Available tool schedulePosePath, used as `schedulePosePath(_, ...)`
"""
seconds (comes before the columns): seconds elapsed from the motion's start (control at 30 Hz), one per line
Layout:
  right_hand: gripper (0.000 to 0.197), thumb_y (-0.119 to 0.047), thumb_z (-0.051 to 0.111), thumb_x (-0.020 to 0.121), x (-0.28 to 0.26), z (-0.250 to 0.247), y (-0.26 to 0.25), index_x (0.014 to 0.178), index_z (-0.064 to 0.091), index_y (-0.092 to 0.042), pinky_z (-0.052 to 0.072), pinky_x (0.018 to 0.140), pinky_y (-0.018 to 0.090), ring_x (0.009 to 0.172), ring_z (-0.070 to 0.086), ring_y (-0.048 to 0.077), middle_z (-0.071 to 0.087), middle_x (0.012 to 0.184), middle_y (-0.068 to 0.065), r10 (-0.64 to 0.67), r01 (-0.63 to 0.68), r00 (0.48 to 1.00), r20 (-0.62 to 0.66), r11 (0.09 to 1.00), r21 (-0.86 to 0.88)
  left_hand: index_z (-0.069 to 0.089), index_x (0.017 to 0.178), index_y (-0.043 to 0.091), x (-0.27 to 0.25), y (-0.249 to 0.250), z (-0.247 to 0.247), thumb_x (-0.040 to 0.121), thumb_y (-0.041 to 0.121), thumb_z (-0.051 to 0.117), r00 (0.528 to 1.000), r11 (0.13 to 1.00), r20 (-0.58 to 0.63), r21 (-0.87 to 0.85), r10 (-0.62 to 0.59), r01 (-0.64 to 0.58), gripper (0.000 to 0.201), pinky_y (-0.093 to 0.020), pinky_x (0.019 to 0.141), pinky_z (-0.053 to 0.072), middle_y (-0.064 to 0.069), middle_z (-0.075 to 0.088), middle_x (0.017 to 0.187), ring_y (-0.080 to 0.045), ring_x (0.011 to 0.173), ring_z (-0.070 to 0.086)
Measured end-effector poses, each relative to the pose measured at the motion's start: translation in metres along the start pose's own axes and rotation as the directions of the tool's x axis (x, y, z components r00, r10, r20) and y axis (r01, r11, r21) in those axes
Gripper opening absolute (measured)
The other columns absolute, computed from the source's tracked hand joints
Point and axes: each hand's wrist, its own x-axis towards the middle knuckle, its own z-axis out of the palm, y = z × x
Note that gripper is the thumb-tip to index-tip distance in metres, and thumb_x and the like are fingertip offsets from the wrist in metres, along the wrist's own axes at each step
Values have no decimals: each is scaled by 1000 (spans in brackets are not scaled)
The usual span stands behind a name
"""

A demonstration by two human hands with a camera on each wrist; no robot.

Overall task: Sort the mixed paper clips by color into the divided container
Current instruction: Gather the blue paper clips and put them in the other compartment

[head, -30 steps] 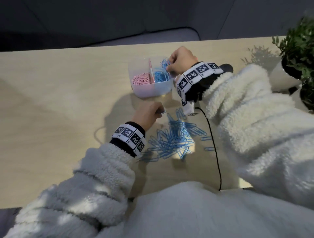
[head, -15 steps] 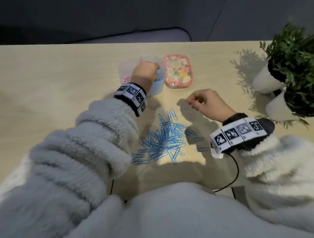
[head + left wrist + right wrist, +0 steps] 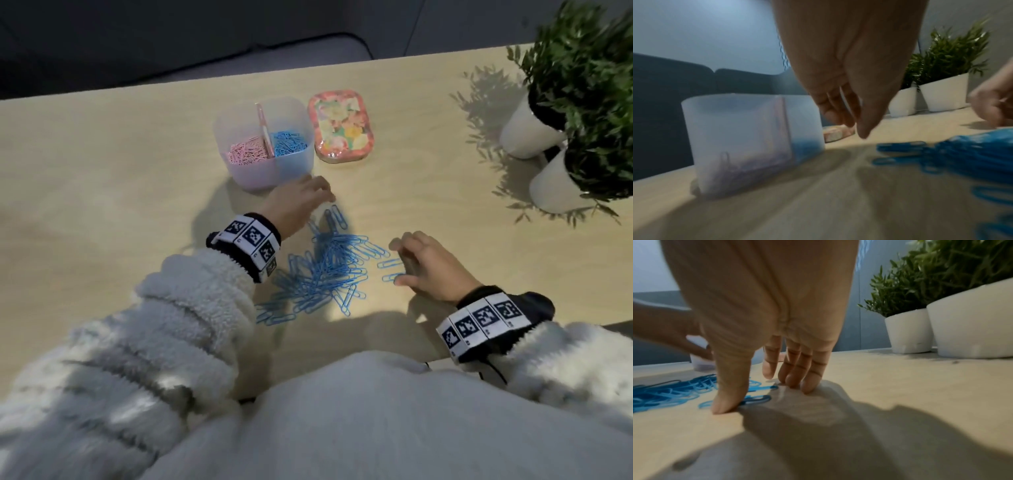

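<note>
A translucent divided container (image 3: 239,178) stands at the back of the table, with pink clips (image 3: 245,155) in its left half and blue clips (image 3: 288,142) in its right half. A pile of blue paper clips (image 3: 322,270) lies in front of it. My left hand (image 3: 318,193) hovers between the container and the pile's far end; in the left wrist view the left hand (image 3: 851,128) hangs with loose fingers and holds nothing. My right hand (image 3: 400,263) lies spread on the table at the pile's right edge. In the right wrist view its thumb (image 3: 725,399) presses on a blue clip (image 3: 758,400).
A flowered pink lid (image 3: 340,125) lies just right of the container. Two white pots with green plants (image 3: 534,133) stand at the far right. The table's near edge runs close under my right wrist.
My left hand has come back from the container to the pile's far end. My right hand has dropped from above the table onto the clips at the pile's right edge.
</note>
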Motion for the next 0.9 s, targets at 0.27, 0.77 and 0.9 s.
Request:
schedulePosePath(0.27, 52, -24, 78, 68, 47, 6, -31, 117, 60, -14, 36, 86, 31, 98, 51, 29, 57, 101, 13, -66, 68, 996, -55, 997, 41, 50, 127, 8, -6, 25, 13, 71, -6, 59, 955, 986, 290, 125, 68, -109, 58, -37, 93, 47, -16, 52, 134, -37, 102, 59)
schedulePosePath(0.77, 13, -11, 50, 89, 52, 9, -52, 92, 59, -2, 46, 73, 44, 95, 53, 36, 59, 96, 19, -191, 165, 977, -98, 961, -222, 58, 95, -2, -12, 34, 15, 85, 7, 56, 970, 985, 183, -38, -160, 169, 13, -44, 80, 43, -22, 56, 102, -37, 91, 55)
schedulePosePath(0.9, 11, -6, 51, 87, 55, 1, -45, 88, 60, 1, 42, 75, 38, 88, 55, 37, 61, 90, 21, -187, 173, 980, -73, 971, -166, 57, 100, 2, -15, 31, 14, 88, 17, 55, 935, 942, 220, -128, -279, 311, 19, -40, 81, 38, -19, 58, 107, -33, 100, 53)
